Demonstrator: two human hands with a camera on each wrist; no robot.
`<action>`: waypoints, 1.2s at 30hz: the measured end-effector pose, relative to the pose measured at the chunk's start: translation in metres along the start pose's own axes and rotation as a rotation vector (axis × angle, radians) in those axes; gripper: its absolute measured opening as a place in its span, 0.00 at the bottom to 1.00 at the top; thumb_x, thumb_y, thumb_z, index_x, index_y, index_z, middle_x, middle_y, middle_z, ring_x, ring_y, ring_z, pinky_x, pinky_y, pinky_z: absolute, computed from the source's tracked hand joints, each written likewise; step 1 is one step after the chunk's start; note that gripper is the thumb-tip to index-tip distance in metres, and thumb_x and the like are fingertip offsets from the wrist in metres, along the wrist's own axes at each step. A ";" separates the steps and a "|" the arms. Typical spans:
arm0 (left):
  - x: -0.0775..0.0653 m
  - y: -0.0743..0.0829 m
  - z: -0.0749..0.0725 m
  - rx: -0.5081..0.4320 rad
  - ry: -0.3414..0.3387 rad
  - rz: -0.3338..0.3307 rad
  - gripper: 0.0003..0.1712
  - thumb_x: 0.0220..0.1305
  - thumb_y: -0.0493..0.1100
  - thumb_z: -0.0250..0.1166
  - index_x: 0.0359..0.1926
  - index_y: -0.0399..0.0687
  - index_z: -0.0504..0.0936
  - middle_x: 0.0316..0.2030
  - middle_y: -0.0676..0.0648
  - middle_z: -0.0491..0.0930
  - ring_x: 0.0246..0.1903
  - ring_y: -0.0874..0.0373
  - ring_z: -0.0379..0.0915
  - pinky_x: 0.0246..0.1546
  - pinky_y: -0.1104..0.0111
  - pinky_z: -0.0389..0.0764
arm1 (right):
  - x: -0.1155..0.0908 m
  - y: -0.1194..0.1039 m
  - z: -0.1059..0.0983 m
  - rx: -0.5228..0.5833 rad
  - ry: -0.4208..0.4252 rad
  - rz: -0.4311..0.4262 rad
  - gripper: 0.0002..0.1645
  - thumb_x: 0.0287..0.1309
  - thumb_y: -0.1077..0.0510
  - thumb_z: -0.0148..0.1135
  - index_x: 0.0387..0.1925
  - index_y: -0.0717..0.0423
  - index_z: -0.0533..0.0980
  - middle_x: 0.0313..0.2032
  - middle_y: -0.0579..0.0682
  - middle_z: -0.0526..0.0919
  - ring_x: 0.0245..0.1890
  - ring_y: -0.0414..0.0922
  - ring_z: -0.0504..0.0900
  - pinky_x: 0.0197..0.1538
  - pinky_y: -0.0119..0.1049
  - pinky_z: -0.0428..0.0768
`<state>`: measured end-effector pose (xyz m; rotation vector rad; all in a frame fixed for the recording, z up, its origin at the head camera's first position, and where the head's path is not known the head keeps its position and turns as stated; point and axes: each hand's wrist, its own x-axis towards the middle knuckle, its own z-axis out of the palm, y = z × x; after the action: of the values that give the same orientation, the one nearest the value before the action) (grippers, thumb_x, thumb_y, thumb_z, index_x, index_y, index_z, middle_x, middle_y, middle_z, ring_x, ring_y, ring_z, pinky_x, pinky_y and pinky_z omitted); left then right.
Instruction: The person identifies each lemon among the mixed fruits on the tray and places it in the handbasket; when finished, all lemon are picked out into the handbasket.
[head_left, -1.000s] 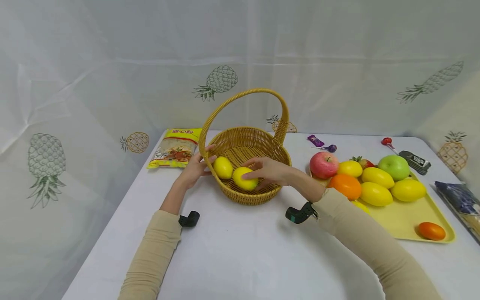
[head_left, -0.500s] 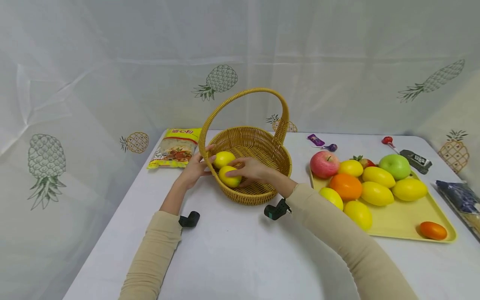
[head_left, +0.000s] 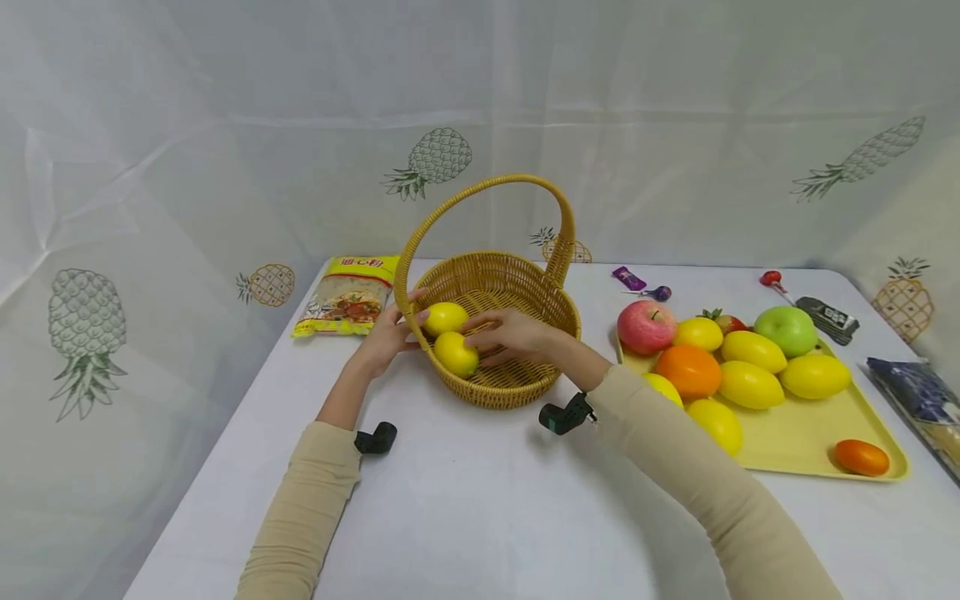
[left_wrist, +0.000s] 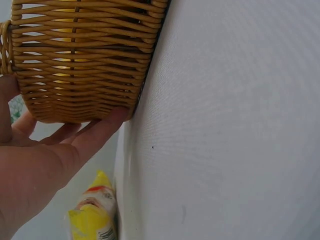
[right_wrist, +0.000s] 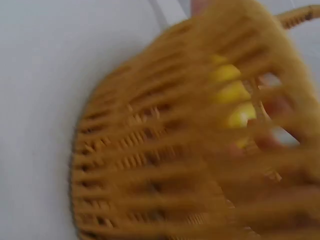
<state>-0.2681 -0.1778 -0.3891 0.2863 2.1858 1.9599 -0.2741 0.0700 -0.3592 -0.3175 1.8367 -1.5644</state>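
Note:
My left hand [head_left: 388, 335] holds the wicker basket [head_left: 504, 395] at its left side, by the foot of the handle. In the left wrist view, the fingers [left_wrist: 97, 136] of that hand lie against the outside of the woven wall. Two yellow lemons sit in the left part of the basket, a rear lemon [head_left: 444, 319] and a front lemon [head_left: 454, 357]. Over the basket, my right hand [head_left: 517, 335] has its fingers loosely spread beside the front lemon. Blurred basket weave [right_wrist: 150, 165] hides most of this hand in the right wrist view.
A yellow tray [head_left: 795, 433] at right carries lemons, an orange, apples and other fruit. Behind the left hand lies a yellow food packet [head_left: 350, 296]. Lollipops and small wrapped packets lie at the back right, with a dark bag [head_left: 918, 400] at the right edge.
My right hand moved left with the front lemon, setting it against the other one, which shifted backward. Its fingers have since loosened and drawn slightly right. The left hand stays on the basket.

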 end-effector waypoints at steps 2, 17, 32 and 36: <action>0.000 -0.001 -0.001 0.000 0.000 0.001 0.32 0.75 0.43 0.52 0.75 0.48 0.54 0.73 0.41 0.49 0.67 0.39 0.54 0.56 0.43 0.70 | -0.005 -0.002 -0.007 0.010 -0.008 -0.008 0.26 0.68 0.62 0.56 0.65 0.62 0.66 0.60 0.62 0.70 0.57 0.58 0.74 0.55 0.51 0.77; 0.001 -0.001 0.002 0.006 0.002 0.002 0.32 0.75 0.43 0.53 0.75 0.50 0.55 0.73 0.42 0.49 0.67 0.41 0.55 0.56 0.44 0.71 | -0.113 0.003 -0.094 -0.139 -0.069 -0.180 0.30 0.74 0.53 0.46 0.70 0.65 0.57 0.66 0.66 0.63 0.64 0.57 0.67 0.61 0.48 0.72; 0.001 0.000 0.000 0.007 0.005 0.004 0.31 0.75 0.43 0.52 0.75 0.49 0.55 0.73 0.41 0.48 0.67 0.39 0.54 0.56 0.42 0.70 | -0.235 0.059 -0.146 -0.504 0.062 -0.249 0.23 0.68 0.65 0.52 0.64 0.58 0.69 0.60 0.51 0.75 0.57 0.37 0.74 0.52 0.30 0.77; 0.000 0.000 0.001 0.012 0.010 -0.009 0.31 0.75 0.43 0.51 0.75 0.50 0.55 0.74 0.41 0.47 0.67 0.39 0.54 0.57 0.42 0.70 | -0.251 0.077 -0.150 -0.527 0.067 -0.272 0.25 0.67 0.68 0.53 0.64 0.61 0.68 0.60 0.46 0.75 0.56 0.33 0.72 0.50 0.29 0.77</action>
<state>-0.2683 -0.1770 -0.3888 0.2689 2.2019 1.9481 -0.1677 0.3524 -0.3402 -0.7902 2.3207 -1.2419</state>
